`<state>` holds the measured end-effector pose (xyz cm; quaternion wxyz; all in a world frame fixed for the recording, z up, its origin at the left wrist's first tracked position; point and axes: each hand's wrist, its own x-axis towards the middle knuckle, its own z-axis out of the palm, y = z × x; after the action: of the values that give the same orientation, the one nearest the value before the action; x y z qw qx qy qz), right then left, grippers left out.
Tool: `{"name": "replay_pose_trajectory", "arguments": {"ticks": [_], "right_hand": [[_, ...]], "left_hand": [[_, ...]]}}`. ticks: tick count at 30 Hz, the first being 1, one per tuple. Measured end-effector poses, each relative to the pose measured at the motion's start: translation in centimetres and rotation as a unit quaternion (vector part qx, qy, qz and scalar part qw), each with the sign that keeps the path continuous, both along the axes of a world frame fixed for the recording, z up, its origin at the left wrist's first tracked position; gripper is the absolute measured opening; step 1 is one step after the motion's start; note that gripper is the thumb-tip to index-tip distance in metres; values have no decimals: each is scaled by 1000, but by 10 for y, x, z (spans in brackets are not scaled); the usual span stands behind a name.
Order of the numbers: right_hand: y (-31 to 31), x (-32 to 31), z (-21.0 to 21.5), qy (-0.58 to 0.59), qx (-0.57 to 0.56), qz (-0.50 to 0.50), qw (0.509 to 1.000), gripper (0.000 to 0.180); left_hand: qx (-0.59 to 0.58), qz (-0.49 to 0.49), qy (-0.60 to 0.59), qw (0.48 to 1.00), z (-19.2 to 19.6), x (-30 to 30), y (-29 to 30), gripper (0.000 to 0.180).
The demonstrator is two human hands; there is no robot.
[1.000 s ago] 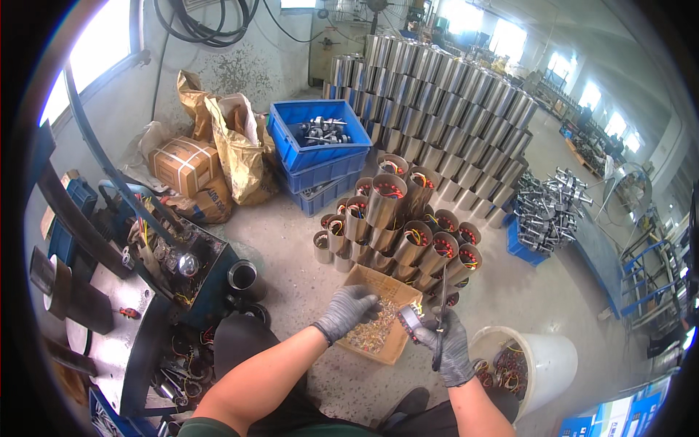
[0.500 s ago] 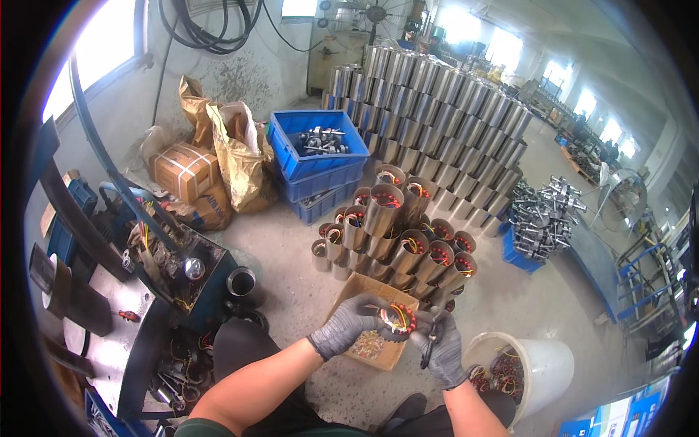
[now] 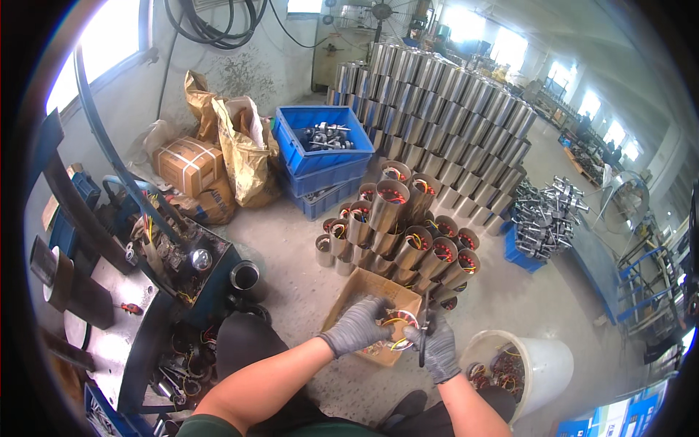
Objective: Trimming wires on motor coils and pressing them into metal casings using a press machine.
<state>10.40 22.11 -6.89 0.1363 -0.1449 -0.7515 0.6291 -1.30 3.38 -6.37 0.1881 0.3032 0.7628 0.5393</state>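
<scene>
Over an open cardboard box [image 3: 342, 300], a small ring-shaped motor stator [image 3: 401, 317] with red bits around its rim and yellow and white wires is gripped by my gloved left hand [image 3: 357, 328]. My gloved right hand [image 3: 439, 352] is closed around a dark hand tool [image 3: 424, 336], which looks like cutters or pliers. That hand's fingertips also meet the stator's right side. The tool's jaws point upward and away from me. Both gloves are grey. Small scraps lie in the box, partly hidden by my hands.
Metal tubes with wired stators [image 3: 388, 207] stand stacked beyond the box, before a tall wall of bare tubes [image 3: 437, 109]. A white bucket [image 3: 542, 371] of stators is at right. Blue crates [image 3: 320, 156] sit far left-centre; a machine with a metal plate [image 3: 120, 349] stands left.
The stator has tipped over in my hands, and its loose wires now hang toward me. My right hand has turned the tool more upright against it.
</scene>
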Motion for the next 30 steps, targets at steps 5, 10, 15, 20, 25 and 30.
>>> {"name": "replay_pose_trajectory", "arguments": {"ticks": [5, 10, 15, 20, 25, 30], "right_hand": [[-22, -1, 12, -76, 114, 42, 990, 40], [-6, -8, -14, -70, -52, -15, 996, 41], [-3, -3, -28, -42, -96, -21, 994, 38], [-21, -4, -3, -67, 34, -14, 997, 39], [-26, -8, -8, -121, 57, 7, 991, 39], [-5, -7, -48, -36, 22, -3, 999, 39]], "left_hand": [[-207, -17, 211, 955, 3, 10, 5, 48], [-117, -5, 266, 957, -12, 7, 7, 35], [-154, -53, 225, 961, -5, 4, 7, 29], [-142, -56, 250, 956, -15, 11, 7, 27], [-207, -64, 252, 943, -28, 10, 9, 28], [-185, -52, 243, 951, -22, 15, 9, 25]]}}
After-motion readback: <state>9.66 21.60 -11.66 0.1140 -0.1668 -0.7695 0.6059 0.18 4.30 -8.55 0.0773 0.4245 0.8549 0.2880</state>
